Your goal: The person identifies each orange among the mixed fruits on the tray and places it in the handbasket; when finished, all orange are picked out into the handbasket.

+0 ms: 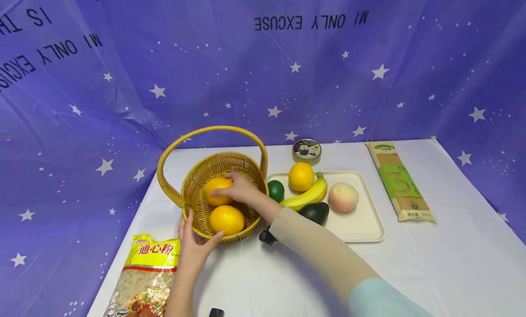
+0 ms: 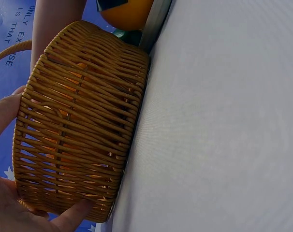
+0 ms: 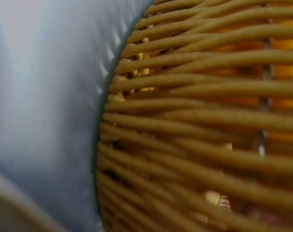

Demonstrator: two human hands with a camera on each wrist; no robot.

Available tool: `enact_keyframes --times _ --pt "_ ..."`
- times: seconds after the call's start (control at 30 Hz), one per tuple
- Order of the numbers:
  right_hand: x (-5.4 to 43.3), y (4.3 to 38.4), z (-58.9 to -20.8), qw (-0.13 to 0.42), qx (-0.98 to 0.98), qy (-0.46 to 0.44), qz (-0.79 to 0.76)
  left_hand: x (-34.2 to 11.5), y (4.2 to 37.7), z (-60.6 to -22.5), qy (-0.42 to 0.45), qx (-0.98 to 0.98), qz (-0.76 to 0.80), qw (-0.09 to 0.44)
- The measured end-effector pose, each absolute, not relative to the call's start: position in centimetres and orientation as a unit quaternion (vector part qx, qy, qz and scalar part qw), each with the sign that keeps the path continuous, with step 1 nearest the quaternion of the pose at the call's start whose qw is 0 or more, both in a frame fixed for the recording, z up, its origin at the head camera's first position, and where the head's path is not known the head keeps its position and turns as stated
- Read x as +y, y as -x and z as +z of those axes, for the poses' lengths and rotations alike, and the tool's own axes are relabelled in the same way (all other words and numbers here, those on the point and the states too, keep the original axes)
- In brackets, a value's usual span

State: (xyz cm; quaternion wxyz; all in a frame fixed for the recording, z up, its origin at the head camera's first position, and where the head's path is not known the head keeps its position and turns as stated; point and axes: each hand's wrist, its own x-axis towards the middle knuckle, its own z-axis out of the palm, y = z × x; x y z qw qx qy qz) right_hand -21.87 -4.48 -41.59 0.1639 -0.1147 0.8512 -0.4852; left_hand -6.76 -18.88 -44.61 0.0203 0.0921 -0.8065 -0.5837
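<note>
A woven wicker basket (image 1: 236, 158) with a tall arched handle stands at the left of the table. Reaching inside it, my right hand (image 1: 242, 189) holds an orange (image 1: 215, 187) between thumb and fingers. A second orange (image 1: 227, 220) lies nearer the front wall. My left hand (image 1: 193, 248) grips the basket's front left rim, thumb and fingers spread along it. The left wrist view shows that hand (image 2: 11, 203) against the woven side. From the right wrist, only the basket wall (image 3: 195, 116) appears close up, with orange colour behind its gaps; the right hand is hidden there.
Right of the basket, a cream tray (image 1: 365, 225) carries an orange (image 1: 301, 176), a banana (image 1: 308, 196), a peach (image 1: 343, 197), an avocado (image 1: 315, 213) and a green fruit (image 1: 276, 190). A round tin (image 1: 307, 150), a noodle pack (image 1: 400, 182) and a pasta bag (image 1: 149, 273) lie around.
</note>
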Motion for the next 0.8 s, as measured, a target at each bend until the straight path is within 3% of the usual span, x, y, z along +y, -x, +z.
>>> enact_keyframes --times 0.8 --pt "-6.8 20.8 -41.9 0.194 0.858 0.145 -0.452 -18.8 6.7 -44.6 -0.091 -0.806 -0.584 0.022"
